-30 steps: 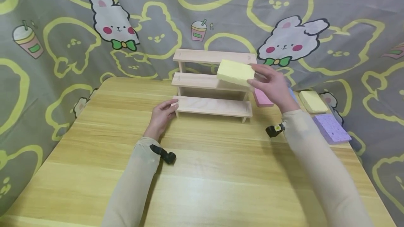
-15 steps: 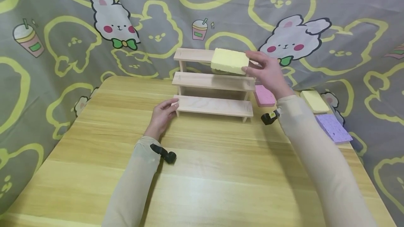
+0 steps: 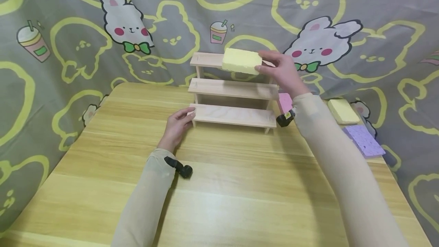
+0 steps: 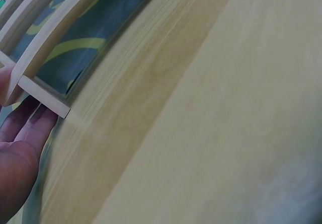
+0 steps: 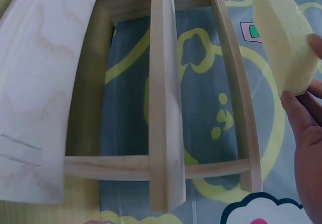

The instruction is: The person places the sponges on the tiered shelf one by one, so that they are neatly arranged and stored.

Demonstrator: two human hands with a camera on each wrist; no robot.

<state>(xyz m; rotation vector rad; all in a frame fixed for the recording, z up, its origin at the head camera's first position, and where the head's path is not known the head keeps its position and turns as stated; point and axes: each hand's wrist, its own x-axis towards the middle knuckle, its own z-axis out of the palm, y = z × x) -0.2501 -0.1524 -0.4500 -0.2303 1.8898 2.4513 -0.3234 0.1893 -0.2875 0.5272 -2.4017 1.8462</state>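
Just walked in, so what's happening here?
A person's right hand holds a yellow sponge near the top shelf of a three-tier wooden rack, not yet set on it. The left hand grips the left end of the bottom shelf. To the rack's right lie a pink sponge, another yellow sponge and a purple sponge.

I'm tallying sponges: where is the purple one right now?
In the head view, the purple sponge lies near the right edge of the table, just in front of the yellow sponge lying there.
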